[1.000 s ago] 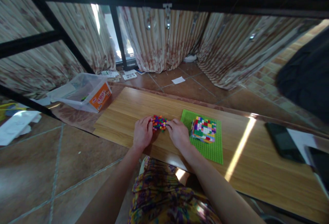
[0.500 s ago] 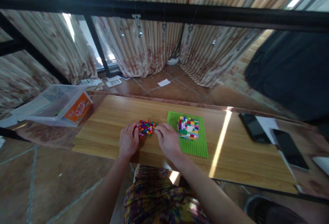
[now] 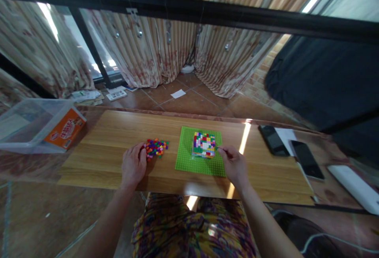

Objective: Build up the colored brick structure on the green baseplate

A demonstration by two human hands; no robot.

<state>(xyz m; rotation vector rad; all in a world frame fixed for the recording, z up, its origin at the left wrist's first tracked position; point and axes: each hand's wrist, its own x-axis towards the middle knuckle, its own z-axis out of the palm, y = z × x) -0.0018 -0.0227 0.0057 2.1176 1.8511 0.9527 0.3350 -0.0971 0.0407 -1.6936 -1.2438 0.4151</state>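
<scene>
A block built of many coloured toy bricks (image 3: 204, 144) stands on a green studded baseplate (image 3: 185, 163). My right hand (image 3: 236, 167) is at the block's right side, thumb and forefinger pinched on a small building brick (image 3: 217, 148) that looks dark green. To the left of the baseplate lies a loose pile of small coloured bricks (image 3: 156, 147). My left hand (image 3: 134, 165) rests on the table at that pile's left edge, fingers curled and closed together; what they hold, if anything, is hidden.
The wooden tabletop (image 3: 103, 147) carries a sunlit strip right of the baseplate. A clear plastic bin (image 3: 32, 124) with an orange label stands at the left. Two black phones (image 3: 274, 141) and white paper (image 3: 286, 135) lie at the right, near a white object (image 3: 353, 187).
My right hand has gone from the loose pile across to the right side of the brick block. My left hand stays by the pile. The camera view has shifted right.
</scene>
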